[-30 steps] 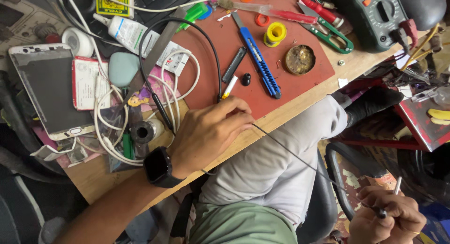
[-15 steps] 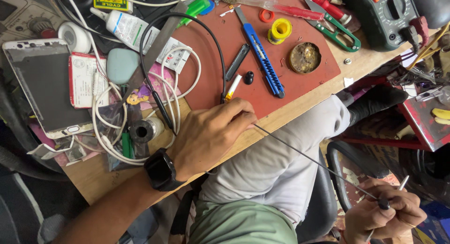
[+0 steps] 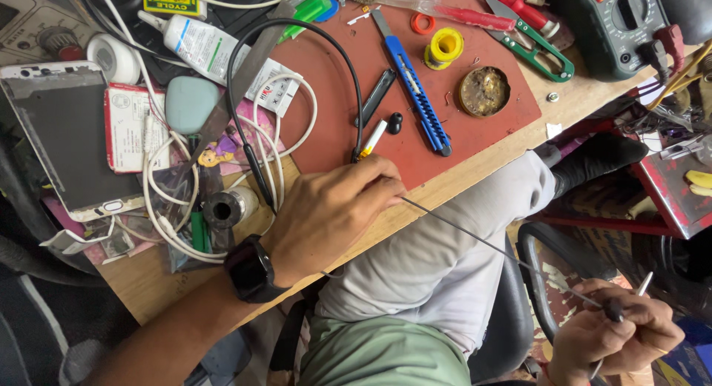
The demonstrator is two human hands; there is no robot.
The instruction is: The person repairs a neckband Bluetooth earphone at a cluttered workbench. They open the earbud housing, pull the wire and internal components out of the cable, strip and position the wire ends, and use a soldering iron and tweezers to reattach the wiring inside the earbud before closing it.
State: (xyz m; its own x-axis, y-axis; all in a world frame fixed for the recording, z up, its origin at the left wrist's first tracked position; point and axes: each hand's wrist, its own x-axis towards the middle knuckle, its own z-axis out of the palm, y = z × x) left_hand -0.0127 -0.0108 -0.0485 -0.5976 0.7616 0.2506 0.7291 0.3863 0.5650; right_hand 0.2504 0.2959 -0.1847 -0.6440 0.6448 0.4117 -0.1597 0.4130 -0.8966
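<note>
Definitely a small electronics repair bench, phone-fixing kind of workshop. Wooden worktop (image 3: 475, 189) buried in gear: red work mat (image 3: 475, 134), green multimeter (image 3: 619, 30) with probe leads, blue utility knife (image 3: 412, 74), green-handled pliers (image 3: 535, 48), red-handled screwdriver (image 3: 519, 4). Yellow spool of solder (image 3: 443, 46) sitting beside a crusty round tin of flux (image 3: 483, 91). Opened-up white smartphone (image 3: 67, 137) lying at the edge with a flat battery (image 3: 126, 126) beside it, plus a glue bottle (image 3: 196, 45), tangled white cables (image 3: 167, 200) and a black neckband earphone (image 3: 297, 74). Cramped too, office chair (image 3: 512, 327) squeezed under the bench, more clutter on a red tray (image 3: 671, 193) off to the side.
</note>
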